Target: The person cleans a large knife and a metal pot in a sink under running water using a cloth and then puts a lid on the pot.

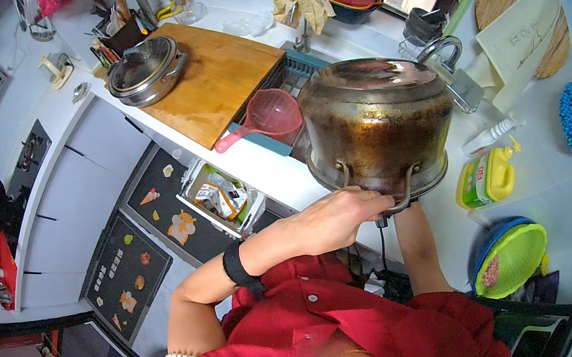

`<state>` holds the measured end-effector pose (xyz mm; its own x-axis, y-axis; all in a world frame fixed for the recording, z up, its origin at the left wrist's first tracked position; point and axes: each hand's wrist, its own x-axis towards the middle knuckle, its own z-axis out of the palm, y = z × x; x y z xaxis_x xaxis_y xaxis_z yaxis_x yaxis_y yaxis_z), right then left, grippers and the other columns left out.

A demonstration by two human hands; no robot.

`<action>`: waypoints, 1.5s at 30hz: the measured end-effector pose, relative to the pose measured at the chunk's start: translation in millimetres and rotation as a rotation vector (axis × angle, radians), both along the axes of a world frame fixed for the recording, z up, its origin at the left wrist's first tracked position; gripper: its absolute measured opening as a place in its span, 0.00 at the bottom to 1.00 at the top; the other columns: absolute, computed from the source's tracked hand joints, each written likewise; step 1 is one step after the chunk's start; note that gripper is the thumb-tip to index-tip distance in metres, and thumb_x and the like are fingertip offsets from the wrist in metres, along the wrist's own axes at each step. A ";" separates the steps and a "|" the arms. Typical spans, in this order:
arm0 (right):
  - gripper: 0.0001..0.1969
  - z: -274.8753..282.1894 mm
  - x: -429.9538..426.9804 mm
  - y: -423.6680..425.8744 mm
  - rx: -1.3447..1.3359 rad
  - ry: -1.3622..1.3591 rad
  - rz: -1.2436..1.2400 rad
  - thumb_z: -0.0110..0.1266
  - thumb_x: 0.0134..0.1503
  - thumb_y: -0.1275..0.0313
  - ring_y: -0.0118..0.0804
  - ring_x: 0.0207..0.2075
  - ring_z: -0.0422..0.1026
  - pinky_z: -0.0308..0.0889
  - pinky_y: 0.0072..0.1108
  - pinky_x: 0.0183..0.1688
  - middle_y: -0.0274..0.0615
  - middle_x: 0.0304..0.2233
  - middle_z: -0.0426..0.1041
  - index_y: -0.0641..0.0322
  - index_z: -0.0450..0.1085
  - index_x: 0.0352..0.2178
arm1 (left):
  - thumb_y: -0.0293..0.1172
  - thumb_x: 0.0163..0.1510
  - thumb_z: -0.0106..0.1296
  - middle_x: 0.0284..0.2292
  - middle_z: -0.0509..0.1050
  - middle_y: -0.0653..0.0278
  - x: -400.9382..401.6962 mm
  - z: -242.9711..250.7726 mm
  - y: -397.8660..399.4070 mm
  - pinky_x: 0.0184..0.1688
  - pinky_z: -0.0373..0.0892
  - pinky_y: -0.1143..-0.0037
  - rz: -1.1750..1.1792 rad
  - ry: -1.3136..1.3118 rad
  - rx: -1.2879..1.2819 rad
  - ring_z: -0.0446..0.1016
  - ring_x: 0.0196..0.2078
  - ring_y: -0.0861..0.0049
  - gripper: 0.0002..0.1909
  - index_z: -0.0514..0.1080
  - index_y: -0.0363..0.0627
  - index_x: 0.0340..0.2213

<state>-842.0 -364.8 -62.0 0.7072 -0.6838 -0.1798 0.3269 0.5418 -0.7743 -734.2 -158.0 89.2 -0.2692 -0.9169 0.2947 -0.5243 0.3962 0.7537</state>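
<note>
A large steel pot (379, 123) with brown-stained sides is held over the sink edge, its base turned up and away from me. My left hand (346, 215) grips the pot's wire handle close to the rim. My right forearm (421, 246) rises to the pot's near side, where the pot hides the right hand, so its grip does not show. Left of the pot, a pink plastic ladle (272, 112) lies across the blue-green basket (304, 65) at the sink. A chrome faucet (443, 47) curves behind the pot.
A wooden board (223, 75) bears a lidded steel pan (146, 71). Right of the pot are a yellow detergent bottle (485, 178), a white-handled brush (494, 134) and colanders (515, 259). Below the counter, an open bin drawer (193, 202) holds packaging. A cloth (304, 8) hangs over a second faucet.
</note>
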 end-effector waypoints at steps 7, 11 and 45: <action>0.15 -2.1 -3.1 0.2 0.006 0.012 0.010 0.45 0.51 0.70 0.29 0.31 0.68 0.65 0.18 0.33 0.38 0.34 0.70 0.65 0.64 0.40 | 0.13 0.34 0.40 0.32 0.67 0.46 -7.6 -3.5 5.0 0.38 0.64 0.67 0.032 0.046 -0.014 0.66 0.36 0.55 0.26 0.60 0.32 0.41; 0.15 -4.3 2.6 1.7 0.004 0.018 0.027 0.46 0.51 0.70 0.29 0.31 0.68 0.65 0.18 0.33 0.38 0.34 0.70 0.65 0.64 0.40 | 0.14 0.34 0.40 0.32 0.67 0.45 -7.4 -3.6 9.6 0.38 0.64 0.67 0.054 0.051 0.044 0.67 0.35 0.54 0.25 0.60 0.32 0.41; 0.07 98.4 140.6 123.4 -1.112 0.769 0.065 0.51 0.46 0.75 0.21 0.20 0.64 0.60 0.13 0.24 0.31 0.19 0.68 0.69 0.71 0.26 | 0.21 0.47 0.43 0.20 0.63 0.69 223.9 6.6 304.8 0.25 0.61 0.84 0.409 1.267 -0.409 0.62 0.20 0.86 0.08 0.61 0.36 0.32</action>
